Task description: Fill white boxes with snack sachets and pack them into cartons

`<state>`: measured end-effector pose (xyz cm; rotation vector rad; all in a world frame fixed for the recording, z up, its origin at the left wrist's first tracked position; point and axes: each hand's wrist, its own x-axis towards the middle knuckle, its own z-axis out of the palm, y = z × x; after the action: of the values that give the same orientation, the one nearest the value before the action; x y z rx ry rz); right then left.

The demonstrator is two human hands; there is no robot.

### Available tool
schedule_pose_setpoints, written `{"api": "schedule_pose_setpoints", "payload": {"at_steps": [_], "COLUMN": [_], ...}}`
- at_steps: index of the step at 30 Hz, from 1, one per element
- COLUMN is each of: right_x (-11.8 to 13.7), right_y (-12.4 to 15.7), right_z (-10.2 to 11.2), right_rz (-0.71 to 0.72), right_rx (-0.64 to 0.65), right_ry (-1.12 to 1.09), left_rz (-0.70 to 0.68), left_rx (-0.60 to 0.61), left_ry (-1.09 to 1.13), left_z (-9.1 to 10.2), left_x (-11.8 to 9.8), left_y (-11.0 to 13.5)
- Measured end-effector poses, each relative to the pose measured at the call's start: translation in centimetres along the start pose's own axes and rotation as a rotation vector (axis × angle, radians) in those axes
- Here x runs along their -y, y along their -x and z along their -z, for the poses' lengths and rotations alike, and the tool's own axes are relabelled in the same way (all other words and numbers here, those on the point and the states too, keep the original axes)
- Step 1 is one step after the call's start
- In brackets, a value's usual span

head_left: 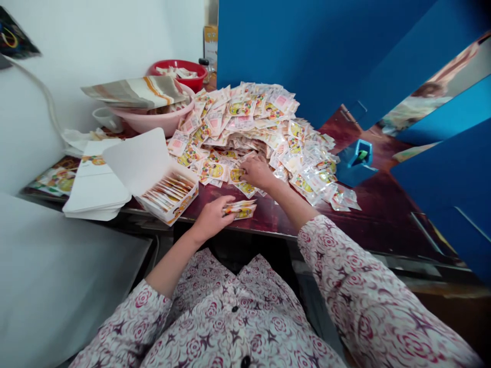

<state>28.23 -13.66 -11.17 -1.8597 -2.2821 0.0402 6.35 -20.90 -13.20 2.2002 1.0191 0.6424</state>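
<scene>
My left hand (214, 219) is closed around one end of a small stack of sachets (244, 209), near the table's front edge. Just beyond it my right hand (258, 173) reaches into the front of a big heap of printed sachets (253, 115). Its fingers bend down onto a sachet (236, 175) there; whether they grip it I cannot make out. Left of my hands stands a white carton (177, 208) with its lid up, holding a row of upright sachets (169, 192).
Flattened white cartons (94, 191) are stacked at the left. Behind them are a pink basin (153, 121) with a striped cloth (134, 92) on top, a white mug (107, 120) and a red basin (194, 82). A blue tape dispenser (351, 166) stands right of the heap, near blue panels (299, 51).
</scene>
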Motion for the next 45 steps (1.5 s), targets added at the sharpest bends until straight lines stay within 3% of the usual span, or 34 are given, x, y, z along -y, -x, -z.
{"api": "schedule_pose_setpoints", "payload": {"at_steps": [4,8,12,15,18,21,23,27,30,34,37,39,42,45], "right_x": [0.4,1.6,2.2,1.1,-0.2,-0.8,-1.1,-1.5,-0.6,2.6,4.5,4.8,3.7,1.8], "right_y": [2.3,6.9,9.1,8.4,7.2,6.6,6.7,7.2,7.6,8.1,8.9,9.3,9.2,7.6], "right_z": [0.6,0.5,0.2,0.5,0.5,-0.5,-1.2,-1.1,-0.2,0.6,0.5,0.2,-0.1,-0.3], "right_rz": [-0.088,0.002,0.087,-0.097,-0.285,-0.273,-0.276,-0.437,-0.277,0.014,0.012,0.028,0.047,-0.143], "right_rx": [-0.074,0.051,0.153,0.107,0.019,0.049,0.041,-0.086,-0.151,0.104,0.131,0.109,0.083,-0.091], "right_ry": [-0.247,-0.516,-0.647,-0.549,-0.213,0.0,0.017,-0.139,-0.402,-0.488,-0.436,-0.493,-0.633,-0.53], "left_rz": [-0.112,-0.271,-0.337,-0.298,-0.234,-0.178,-0.138,-0.109,-0.115,-0.121,-0.127,-0.154,-0.18,-0.172], "left_rx": [-0.042,-0.181,-0.106,-0.049,-0.034,0.036,0.079,0.125,0.139,0.068,-0.122,-0.165,-0.028,0.053], "left_ry": [-0.078,-0.153,-0.082,-0.013,-0.041,-0.109,-0.143,-0.204,-0.221,-0.177,-0.17,-0.169,-0.15,-0.144], "left_z": [-0.2,-0.6,-0.4,-0.1,0.0,-0.2,-0.3,-0.1,0.1,-0.3,-0.5,-0.4,0.0,0.4], "left_x": [0.4,0.9,1.2,1.3,1.3,1.0,0.8,0.3,0.2,0.7,1.1,1.2,1.2,0.9], "left_y": [-0.1,0.1,0.2,0.2,0.2,0.3,0.3,0.0,-0.2,0.1,0.5,0.5,0.1,-0.2]}}
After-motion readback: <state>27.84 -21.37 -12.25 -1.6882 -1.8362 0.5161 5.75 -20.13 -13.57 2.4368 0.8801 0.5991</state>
